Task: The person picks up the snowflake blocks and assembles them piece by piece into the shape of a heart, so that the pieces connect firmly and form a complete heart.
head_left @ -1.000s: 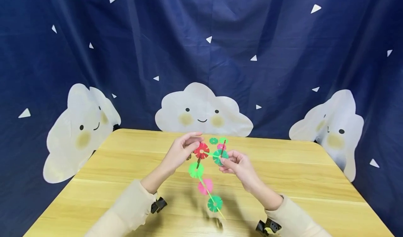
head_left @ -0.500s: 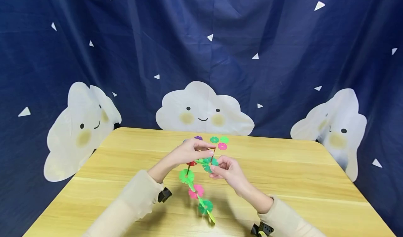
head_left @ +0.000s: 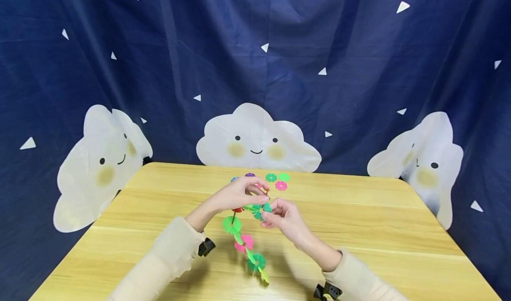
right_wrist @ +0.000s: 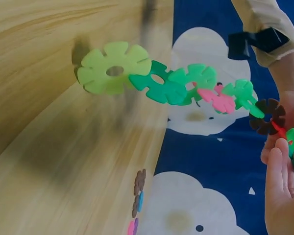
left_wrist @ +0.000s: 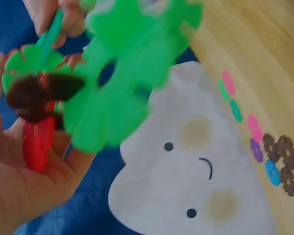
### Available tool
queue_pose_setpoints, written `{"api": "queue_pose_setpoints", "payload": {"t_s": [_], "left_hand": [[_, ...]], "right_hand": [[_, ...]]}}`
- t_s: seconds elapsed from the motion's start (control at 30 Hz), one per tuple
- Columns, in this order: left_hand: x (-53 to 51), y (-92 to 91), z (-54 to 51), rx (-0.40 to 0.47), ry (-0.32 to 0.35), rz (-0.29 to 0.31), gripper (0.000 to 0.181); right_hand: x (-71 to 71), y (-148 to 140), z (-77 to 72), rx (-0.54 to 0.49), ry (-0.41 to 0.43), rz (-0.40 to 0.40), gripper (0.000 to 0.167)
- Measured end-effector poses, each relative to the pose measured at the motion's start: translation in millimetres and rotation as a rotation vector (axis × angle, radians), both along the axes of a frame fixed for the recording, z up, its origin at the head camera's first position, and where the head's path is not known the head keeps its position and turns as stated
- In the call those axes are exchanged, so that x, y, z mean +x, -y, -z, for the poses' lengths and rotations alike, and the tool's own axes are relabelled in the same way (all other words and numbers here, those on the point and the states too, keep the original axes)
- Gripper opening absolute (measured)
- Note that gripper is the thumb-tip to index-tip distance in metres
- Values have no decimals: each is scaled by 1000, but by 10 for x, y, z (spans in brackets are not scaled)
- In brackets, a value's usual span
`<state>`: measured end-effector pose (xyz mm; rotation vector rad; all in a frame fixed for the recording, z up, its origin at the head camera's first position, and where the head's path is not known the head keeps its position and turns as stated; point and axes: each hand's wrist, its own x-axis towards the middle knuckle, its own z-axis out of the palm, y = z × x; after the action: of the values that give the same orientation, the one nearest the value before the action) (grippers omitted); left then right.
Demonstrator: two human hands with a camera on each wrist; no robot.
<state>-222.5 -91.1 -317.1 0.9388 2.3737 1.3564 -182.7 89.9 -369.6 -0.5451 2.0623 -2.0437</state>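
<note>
From the left, my left hand (head_left: 241,194) is poised above the table (head_left: 379,230), thumb and fingertips pinching what looks like a dark disc (head_left: 267,194), seen edge-on. The chain of flower discs (head_left: 244,243) hangs over the middle of the table, running from a red disc (head_left: 238,209) through a bright green disc (head_left: 231,224) down to a yellow-green disc (right_wrist: 100,66) at the end toward the table's near side; I can't tell whether that end touches the wood. The whole string ought to weigh almost nothing: thin, smooth, probably plastic, stiff with a little spring. Only slots seem to join it, so I expect joints to twist loose before any disc breaks. Near the table's far edge lie loose discs (head_left: 281,186). Furthest right, my right hand (head_left: 288,221) pinches the teal disc (head_left: 262,211) by its rim, thumb against its face. That's where I'd hold, I think: flat on the petals close beside the slot, never tugging the dangling tail.
</note>
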Motion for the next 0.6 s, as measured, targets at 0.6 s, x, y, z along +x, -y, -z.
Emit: {"api": "queue_pose_setpoints", "payload": {"t_s": [0.6], "left_hand": [[-14,111,43,-4,27,-15,37]], "right_hand": [[-82,40,47,-17,-17,-61,23]]}}
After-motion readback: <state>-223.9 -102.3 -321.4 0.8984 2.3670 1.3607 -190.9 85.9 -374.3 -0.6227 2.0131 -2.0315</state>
